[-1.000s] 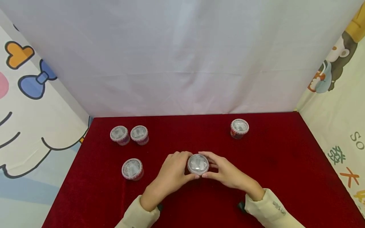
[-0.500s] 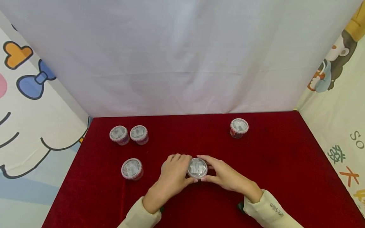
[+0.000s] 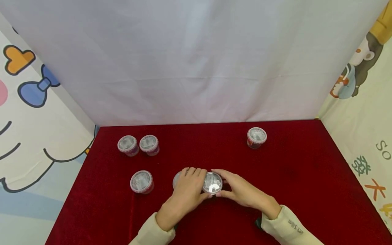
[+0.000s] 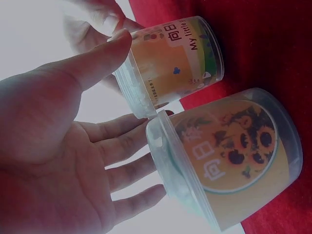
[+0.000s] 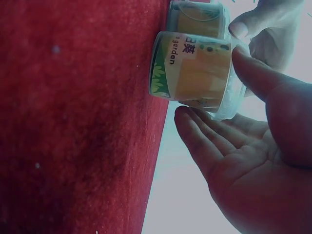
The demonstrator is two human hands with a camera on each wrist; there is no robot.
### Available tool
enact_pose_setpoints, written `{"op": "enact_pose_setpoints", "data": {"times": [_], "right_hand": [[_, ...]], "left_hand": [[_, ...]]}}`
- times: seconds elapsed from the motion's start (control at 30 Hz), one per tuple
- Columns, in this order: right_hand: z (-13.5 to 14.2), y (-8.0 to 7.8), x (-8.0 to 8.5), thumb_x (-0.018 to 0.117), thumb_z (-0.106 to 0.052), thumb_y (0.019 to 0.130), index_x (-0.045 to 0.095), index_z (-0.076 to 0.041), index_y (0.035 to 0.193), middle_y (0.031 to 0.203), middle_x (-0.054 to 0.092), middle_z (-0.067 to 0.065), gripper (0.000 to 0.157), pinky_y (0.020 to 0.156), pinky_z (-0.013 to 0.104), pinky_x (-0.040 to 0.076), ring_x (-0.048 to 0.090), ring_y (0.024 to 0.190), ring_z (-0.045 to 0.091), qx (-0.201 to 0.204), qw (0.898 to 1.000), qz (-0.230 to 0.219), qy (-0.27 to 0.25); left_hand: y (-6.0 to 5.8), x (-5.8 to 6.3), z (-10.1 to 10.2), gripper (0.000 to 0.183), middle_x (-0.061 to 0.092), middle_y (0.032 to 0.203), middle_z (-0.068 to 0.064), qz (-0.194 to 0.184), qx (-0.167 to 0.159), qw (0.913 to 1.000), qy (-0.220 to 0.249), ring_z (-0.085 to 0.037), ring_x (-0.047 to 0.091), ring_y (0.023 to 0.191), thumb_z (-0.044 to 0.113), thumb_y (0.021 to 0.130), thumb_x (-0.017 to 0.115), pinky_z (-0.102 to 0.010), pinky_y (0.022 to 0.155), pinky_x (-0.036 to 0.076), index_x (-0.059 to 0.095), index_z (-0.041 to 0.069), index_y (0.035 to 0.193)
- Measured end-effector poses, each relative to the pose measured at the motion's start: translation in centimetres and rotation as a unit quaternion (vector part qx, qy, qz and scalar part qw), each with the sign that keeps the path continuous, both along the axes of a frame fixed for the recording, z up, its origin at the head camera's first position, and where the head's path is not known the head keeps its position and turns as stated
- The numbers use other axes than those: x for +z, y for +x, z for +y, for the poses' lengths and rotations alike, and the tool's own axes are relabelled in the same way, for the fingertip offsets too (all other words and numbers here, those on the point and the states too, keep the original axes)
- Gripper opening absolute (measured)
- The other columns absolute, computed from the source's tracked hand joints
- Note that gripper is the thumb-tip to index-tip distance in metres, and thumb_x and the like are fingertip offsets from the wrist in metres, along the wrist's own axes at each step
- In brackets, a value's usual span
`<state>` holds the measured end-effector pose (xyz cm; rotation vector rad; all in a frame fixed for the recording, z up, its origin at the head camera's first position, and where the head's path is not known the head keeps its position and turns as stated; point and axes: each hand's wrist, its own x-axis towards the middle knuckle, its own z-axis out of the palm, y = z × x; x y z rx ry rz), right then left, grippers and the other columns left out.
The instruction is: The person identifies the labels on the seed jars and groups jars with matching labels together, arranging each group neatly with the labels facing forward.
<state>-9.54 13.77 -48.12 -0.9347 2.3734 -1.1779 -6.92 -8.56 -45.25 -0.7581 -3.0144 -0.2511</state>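
Observation:
A small clear-lidded plastic tub (image 3: 212,183) with a yellow and green label is between my two hands in the head view. My left hand (image 3: 188,187) holds its lid edge from the left, thumb on the near side. From the right, my right hand (image 3: 239,187) grips the same lid between thumb and fingers. The label of this tub (image 4: 175,63) partly reads "My little" in the left wrist view. A second tub (image 4: 234,156) with a sunflower label stands just beside it, close to my left fingertips. In the head view, my left hand mostly hides that second tub's lid (image 3: 176,179).
Two lidded tubs stand side by side at the back left, one (image 3: 128,145) left of the other (image 3: 149,144). Nearer on the left is another tub (image 3: 142,182). One more tub (image 3: 256,137) stands at the back right. Red cloth (image 3: 291,163) covers the table; a white curtain (image 3: 196,68) hangs behind.
Both hands have brought the held tub slightly toward me, and its lid looks a little smaller now. The second tub's lid has come into view left of my left hand.

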Motion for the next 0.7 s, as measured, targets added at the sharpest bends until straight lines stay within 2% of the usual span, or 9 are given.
{"op": "enact_pose_setpoints", "data": {"times": [0.23,0.37,0.53,0.7], "right_hand": [[0.0,0.1,-0.1,0.074,-0.019,0.101,0.04,0.0,0.159,0.156,0.052,0.015,0.07,0.111,0.048,0.05,0.056,0.138,0.03,0.002,0.999,0.027,0.025],[0.1,0.2,0.1,0.075,-0.021,0.101,0.038,-0.002,0.161,0.159,0.049,0.014,0.073,0.111,0.046,0.05,0.055,0.139,0.028,-0.004,1.0,0.019,0.024],[0.8,0.0,0.6,0.076,-0.024,0.1,0.038,-0.003,0.161,0.159,0.048,0.014,0.075,0.109,0.044,0.052,0.057,0.137,0.028,-0.018,1.0,0.015,0.006],[1.9,-0.3,1.2,0.075,-0.012,0.1,0.038,0.0,0.159,0.156,0.049,0.021,0.071,0.109,0.048,0.051,0.056,0.138,0.036,-0.04,0.998,0.036,-0.011]], "left_hand": [[0.1,0.3,-0.1,0.07,0.07,0.127,-0.01,-0.01,-0.004,0.9999,-0.003,-0.029,0.063,0.125,0.045,0.083,0.091,-0.052,0.113,0.047,0.063,0.005,0.133],[0.0,0.5,-0.1,0.072,0.068,0.131,-0.01,-0.002,-0.012,0.9998,0.019,-0.029,0.061,0.128,0.045,0.084,0.091,-0.05,0.116,0.045,0.062,0.005,0.137],[-0.1,1.3,0.5,0.072,0.065,0.136,-0.01,-0.003,-0.019,0.9975,0.068,-0.03,0.058,0.132,0.046,0.088,0.086,-0.048,0.117,0.043,0.06,0.005,0.141],[0.2,2.5,1.9,0.07,0.062,0.143,-0.012,-0.025,-0.008,0.9877,0.154,-0.032,0.055,0.138,0.043,0.095,0.081,-0.051,0.118,0.043,0.056,0.002,0.146]]}}
